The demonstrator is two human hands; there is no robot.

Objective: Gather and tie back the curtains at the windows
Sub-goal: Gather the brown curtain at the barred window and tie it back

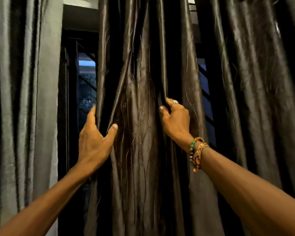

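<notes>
- Left hand (94,138): thumb pressed on the front of the cloth, fingers reaching round the left edge of the middle curtain (140,92), so the edge is pinched between them.
- Right hand (175,121): fingers curled into a deep fold on the panel's right side, thumb closing on it. Ring (174,101) on one finger, bracelets (197,154) at the wrist.
- Both forearms reach up and forward, with the hands level and the panel's width bunched between them.
- Middle curtain: dark and glossy, with embroidered vine stitching. It hangs straight ahead in long soft pleats.
- Handling, as judged: light, limp and slick. It likely slides through a loose grip, so take whole folds at mid-height, not the edge alone.
- Beyond: window (86,86) bars showing in the gap on the left, a grey curtain (24,99) further left, and another dark curtain (254,82) on the right.
</notes>
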